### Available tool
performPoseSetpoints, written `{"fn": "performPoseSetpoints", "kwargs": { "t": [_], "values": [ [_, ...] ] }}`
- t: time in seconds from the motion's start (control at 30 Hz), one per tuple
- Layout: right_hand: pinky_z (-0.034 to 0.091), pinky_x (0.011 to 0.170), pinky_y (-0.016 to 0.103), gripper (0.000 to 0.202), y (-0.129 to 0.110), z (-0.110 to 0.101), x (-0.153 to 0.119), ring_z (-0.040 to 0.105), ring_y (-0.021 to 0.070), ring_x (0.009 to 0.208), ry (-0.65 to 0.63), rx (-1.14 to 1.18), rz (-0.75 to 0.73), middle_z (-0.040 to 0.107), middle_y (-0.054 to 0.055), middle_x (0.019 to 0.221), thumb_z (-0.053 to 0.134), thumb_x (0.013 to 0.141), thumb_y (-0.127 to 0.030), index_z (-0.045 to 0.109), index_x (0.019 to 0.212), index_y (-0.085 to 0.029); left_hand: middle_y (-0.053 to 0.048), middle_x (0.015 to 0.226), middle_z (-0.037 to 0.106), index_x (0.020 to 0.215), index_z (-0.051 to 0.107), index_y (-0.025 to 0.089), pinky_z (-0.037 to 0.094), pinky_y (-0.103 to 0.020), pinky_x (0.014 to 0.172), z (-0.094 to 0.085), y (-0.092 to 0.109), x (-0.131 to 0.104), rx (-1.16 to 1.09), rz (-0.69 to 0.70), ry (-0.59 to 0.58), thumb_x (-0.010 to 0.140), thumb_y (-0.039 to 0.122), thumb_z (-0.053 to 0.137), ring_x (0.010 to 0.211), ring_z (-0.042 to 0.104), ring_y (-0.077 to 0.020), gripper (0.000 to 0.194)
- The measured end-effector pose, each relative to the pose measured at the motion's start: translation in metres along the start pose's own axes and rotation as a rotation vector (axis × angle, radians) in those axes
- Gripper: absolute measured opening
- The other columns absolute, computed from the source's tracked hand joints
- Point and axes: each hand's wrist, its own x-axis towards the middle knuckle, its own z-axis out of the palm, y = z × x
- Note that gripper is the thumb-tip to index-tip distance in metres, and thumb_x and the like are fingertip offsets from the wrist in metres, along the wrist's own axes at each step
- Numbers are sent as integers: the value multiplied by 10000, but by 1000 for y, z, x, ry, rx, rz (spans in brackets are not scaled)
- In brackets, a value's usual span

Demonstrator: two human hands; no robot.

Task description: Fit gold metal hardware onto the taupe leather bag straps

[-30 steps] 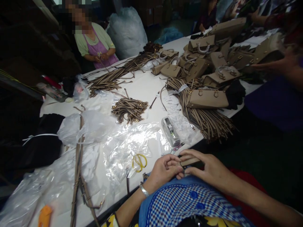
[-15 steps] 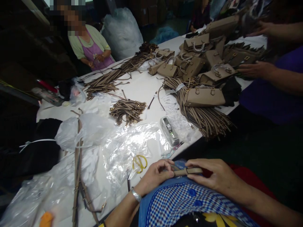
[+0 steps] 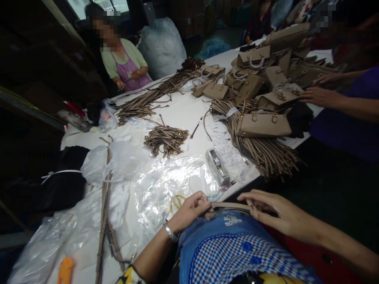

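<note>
A taupe strap [image 3: 229,205] is stretched between my two hands, just above the blue apron on my lap. My left hand [image 3: 194,207] pinches its left end between thumb and fingers. Around the right part of the strap my right hand [image 3: 271,209] is closed, thumb below and fingers above. Yellow-handled scissors [image 3: 177,202] lie on the table beside my left hand, partly hidden by it. A grey tape dispenser [image 3: 217,167] stands on the table beyond my hands.
A bundle of short straps [image 3: 167,140] lies mid-table on plastic film. Long straps [image 3: 266,154] and taupe handbags [image 3: 263,125] pile up at right, near a co-worker's hands [image 3: 321,94]. More straps [image 3: 105,213] and an orange cutter [image 3: 65,270] lie at left. Another person [image 3: 130,73] stands across the table.
My hands have moved apart, with more strap showing between them. The co-worker's hands at right have come down to the bags. The whole view has shifted slightly.
</note>
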Motion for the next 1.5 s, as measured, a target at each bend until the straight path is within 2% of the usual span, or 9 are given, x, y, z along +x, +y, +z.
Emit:
{"fn": "performPoseSetpoints", "kwargs": {
  "t": [0.17,0.23,0.33,0.5,0.73,0.87,0.93,1.17,1.5],
  "values": [
    [412,573,228,405,-7,16,13,529,135,609,-260,278,85,580,1,682,478,940,-509,692,980,-167,-52,817,660,870,566,167,458,-269,728,7,38,19,194,243,22,866,408,618,782,615,-161,246],
    [387,565,225,447,-10,24,18,488,122,581,-196,370,98,525,-15,634,437,954,-525,681,906,-153,-71,907,667,906,606,169,470,-284,784,5,41,24,207,355,236,869,396,615,856,621,-174,231],
    [399,625,240,458,-9,31,20,504,139,630,-31,346,85,521,-8,627,446,947,-531,641,770,-156,-64,861,650,890,604,158,492,-272,698,1,25,28,24,332,592,890,475,552,757,622,-153,320],
    [397,633,253,492,1,42,18,506,158,648,65,207,26,528,6,658,429,936,-560,592,683,-171,-102,764,653,818,599,101,497,-268,514,15,-13,30,-301,-85,367,839,660,483,588,652,-176,571],
    [388,564,241,495,7,44,21,467,146,598,37,334,168,491,-10,637,439,911,-606,674,867,-173,-70,1054,648,1028,585,183,552,-287,796,26,-16,19,-356,311,830,764,405,747,1007,646,-202,381],
    [414,629,259,466,2,43,23,518,166,647,-8,284,136,560,9,648,480,907,-574,708,806,-180,-114,867,688,914,617,96,557,-271,664,25,-27,21,-635,26,558,852,546,596,707,686,-169,455],
    [411,630,260,466,3,43,24,520,166,647,-37,252,128,576,11,652,484,905,-572,716,793,-184,-193,984,696,993,628,48,569,-283,730,22,-30,26,-873,-110,394,895,558,518,792,710,-196,530],
    [370,503,236,456,16,51,29,490,136,553,-35,325,212,572,2,661,557,837,-611,704,875,-180,-189,1215,643,1081,649,78,491,-378,1020,6,-5,38,-1007,170,567,895,272,628,1100,647,-241,269],
    [230,391,188,488,-7,62,49,317,49,358,24,572,151,532,-48,545,513,865,-636,606,855,-158,-157,1168,671,1093,656,121,421,-400,1034,44,16,40,-748,293,232,857,400,663,1072,642,-243,365]
  ]
}}
